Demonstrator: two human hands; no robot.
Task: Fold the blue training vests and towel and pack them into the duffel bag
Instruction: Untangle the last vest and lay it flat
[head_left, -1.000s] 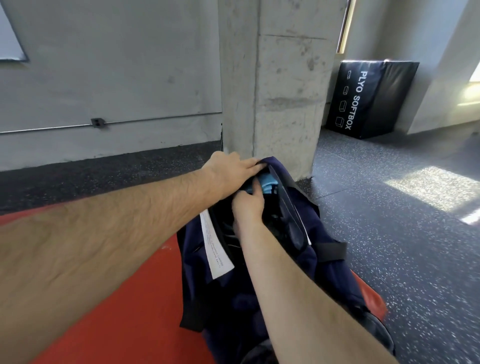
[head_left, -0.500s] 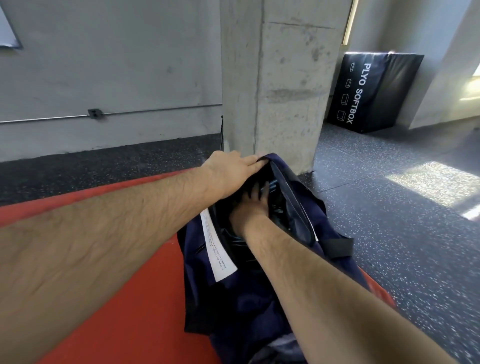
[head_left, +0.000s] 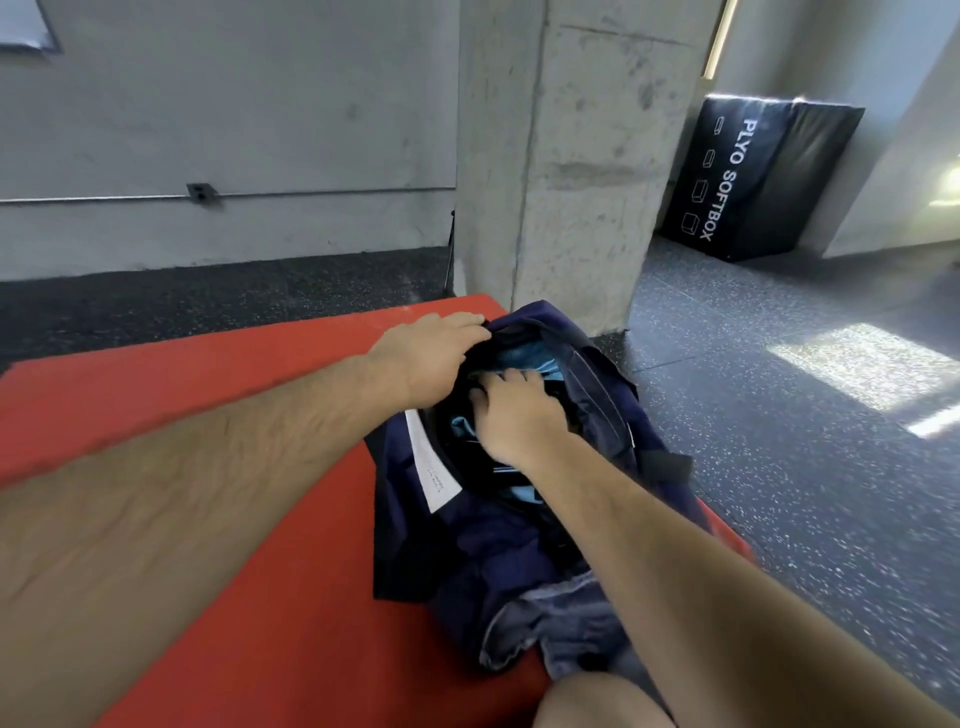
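The navy duffel bag lies open on a red mat, its mouth turned upward and its far end close to the foot of a concrete pillar. The left hand sits on the bag's far-left rim, its fingers curled over the edge and gripping the cloth so that the mouth stays spread. The right hand is inside the mouth, knuckles up, fingers bent down onto light-blue fabric that lies packed in the bag's dark interior. Whether those fingers pinch the fabric or only press on it cannot be told, nor whether the fabric is a vest or the towel. More of the same blue shows at the left of the right hand and just under its wrist. A white label runs along the inside of the bag's left flap, just below the left hand; its print is too small to read. At the bag's near end, denim shorts and a bare knee touch it. To the bag's right stretches a dark speckled floor with a patch of sunlight. Well beyond the bag, to the right of the pillar, a black box marked PLYO SOFTBOX leans against the wall.
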